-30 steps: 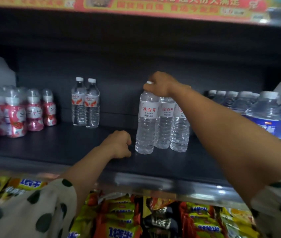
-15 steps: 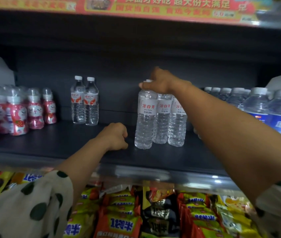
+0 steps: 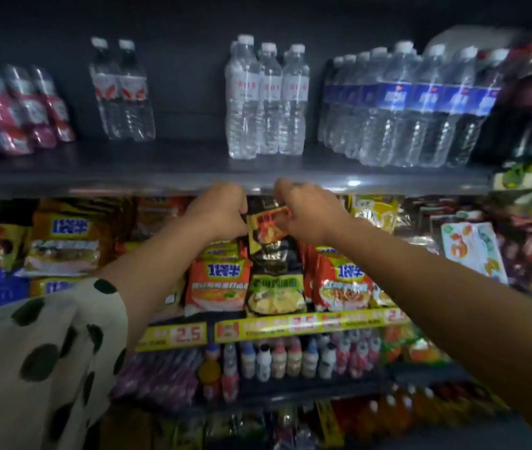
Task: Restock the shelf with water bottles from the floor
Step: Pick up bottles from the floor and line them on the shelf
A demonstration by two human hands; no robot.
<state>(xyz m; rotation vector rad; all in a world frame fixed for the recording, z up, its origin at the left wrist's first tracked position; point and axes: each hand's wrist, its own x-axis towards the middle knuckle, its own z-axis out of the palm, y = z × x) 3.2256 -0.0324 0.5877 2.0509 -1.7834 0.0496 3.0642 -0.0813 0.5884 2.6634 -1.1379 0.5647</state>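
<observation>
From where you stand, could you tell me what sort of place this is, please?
Most likely a small grocery shop: stocked shelves with water bottles, instant noodle packets, and yellow price strips marked 2.5 along the shelf edge.

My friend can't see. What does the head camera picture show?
Both hands, the left hand and right hand, are held empty in front of the dark shelf edge. On it stand three white-labelled water bottles, above rows of noodle packets.

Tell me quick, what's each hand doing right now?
Left hand: fingers curled, holding nothing visible.
Right hand: fingers curled, in front of the snack packets; a grip cannot be told.
</observation>
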